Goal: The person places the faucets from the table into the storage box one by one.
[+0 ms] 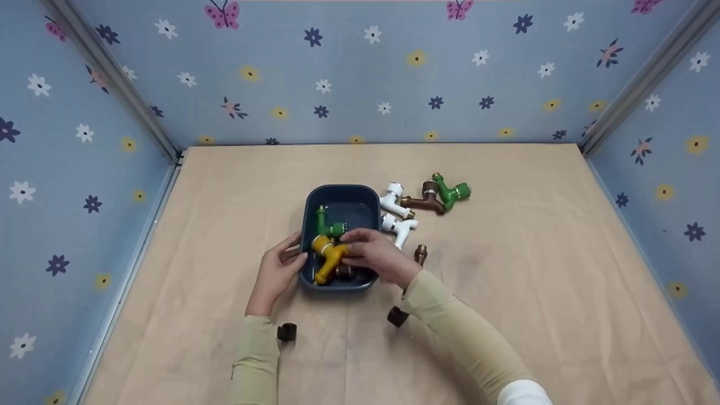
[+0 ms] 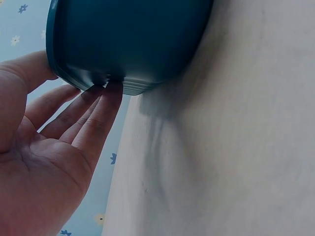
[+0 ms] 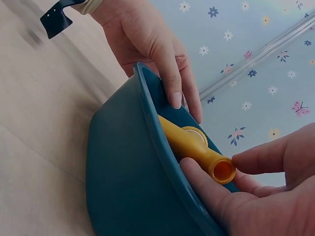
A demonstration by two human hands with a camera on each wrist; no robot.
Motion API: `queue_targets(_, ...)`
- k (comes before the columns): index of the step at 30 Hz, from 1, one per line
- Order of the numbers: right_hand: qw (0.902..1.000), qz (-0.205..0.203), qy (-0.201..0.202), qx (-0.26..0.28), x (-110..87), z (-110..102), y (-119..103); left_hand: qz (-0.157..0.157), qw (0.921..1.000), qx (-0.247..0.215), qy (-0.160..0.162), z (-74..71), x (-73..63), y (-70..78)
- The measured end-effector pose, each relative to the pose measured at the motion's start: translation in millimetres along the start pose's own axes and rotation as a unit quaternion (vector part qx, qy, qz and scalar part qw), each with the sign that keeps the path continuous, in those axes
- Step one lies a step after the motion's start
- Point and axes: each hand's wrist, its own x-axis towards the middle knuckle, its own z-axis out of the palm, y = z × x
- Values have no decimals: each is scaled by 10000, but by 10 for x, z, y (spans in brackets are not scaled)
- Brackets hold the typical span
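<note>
A dark blue plastic tub (image 1: 357,216) stands on the table. My left hand (image 1: 274,277) grips its left side, thumb at the rim and fingers against the outer wall (image 2: 123,44). With the thumb and fingers of my right hand (image 1: 385,257) I pinch a yellow tap (image 1: 331,260) by its open spout end, as the right wrist view shows of the tap (image 3: 187,142). It lies tilted inside the tub, near the front. Behind it in the tub is a green tap (image 1: 323,224). Under it a brown tap (image 1: 344,272) shows only in part.
Right of the tub lie two white taps (image 1: 392,201), a brown tap (image 1: 426,198) and a green tap (image 1: 453,192). A brass threaded end (image 1: 421,251) sticks out behind my right wrist, the rest hidden. Flower-patterned panels (image 1: 382,73) enclose the cloth-covered table (image 1: 540,270).
</note>
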Motion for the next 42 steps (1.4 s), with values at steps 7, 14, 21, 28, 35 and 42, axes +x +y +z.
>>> queue_targets(7, 9999, -36, -25, -118, 29, -5, -5, -58, 10000, 7, -17, -1, 21, -40)
queue_targets(14, 9998, -73, -57, -190, 44, -10, 14, -12, 10000, 21, 28, 16, 7, -31)
queue_targets(21, 9998, -146, -78, -114, 73, 4, 31, 48, 10000, -12, 59, 17, 15, -47)
queue_targets(28, 9999, -120, -111, 38, 84, 10, 43, -129, 9997, -209, -81, 8, -40, 114)
queue_targets(35, 9990, 17, -64, 436, 55, -2, 0, -81, 9996, -233, -128, 14, -66, 195)
queue_targets(42, 9981, 26, -131, 608, 15, -32, -17, -91, 9998, -162, 55, 16, 12, -29)
